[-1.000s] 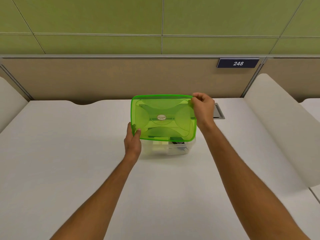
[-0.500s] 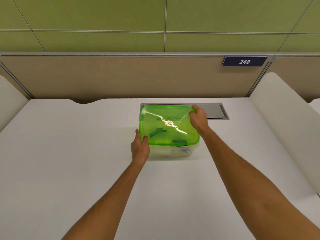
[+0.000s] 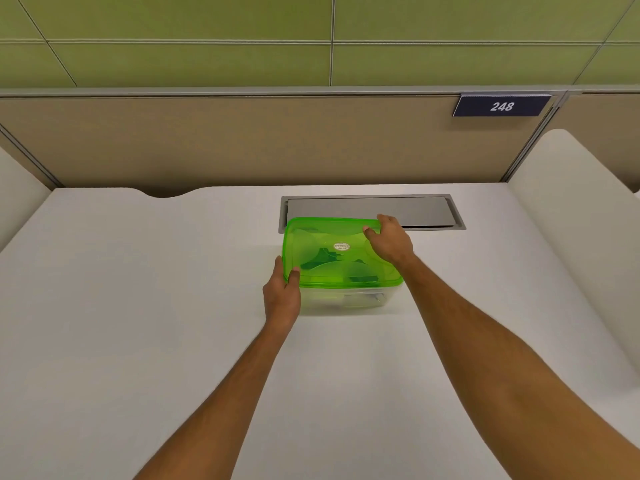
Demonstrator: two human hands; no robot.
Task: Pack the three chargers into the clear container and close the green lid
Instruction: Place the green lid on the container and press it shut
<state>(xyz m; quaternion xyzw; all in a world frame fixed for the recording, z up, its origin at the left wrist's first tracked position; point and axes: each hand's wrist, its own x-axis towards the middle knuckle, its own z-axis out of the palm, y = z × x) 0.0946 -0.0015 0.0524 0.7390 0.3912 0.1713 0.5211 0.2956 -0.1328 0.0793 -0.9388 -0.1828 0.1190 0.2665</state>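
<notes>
The translucent green lid [image 3: 332, 261] lies flat on top of the clear container [image 3: 346, 301] in the middle of the white desk. Dark and pale charger shapes [image 3: 320, 259] show dimly through the lid and the front wall; I cannot count them. My left hand [image 3: 282, 294] grips the lid's near left corner, thumb on top. My right hand [image 3: 389, 242] holds the far right corner, fingers curled over the edge.
A grey metal cable hatch [image 3: 415, 211] is set into the desk just behind the container. A beige partition with a plate reading 248 [image 3: 501, 106] closes the back. White side panels [image 3: 568, 237] flank the desk on the right and left.
The lid was held tilted up above the container; both hands have lowered it until it lies flat on the container. The view has shifted slightly.
</notes>
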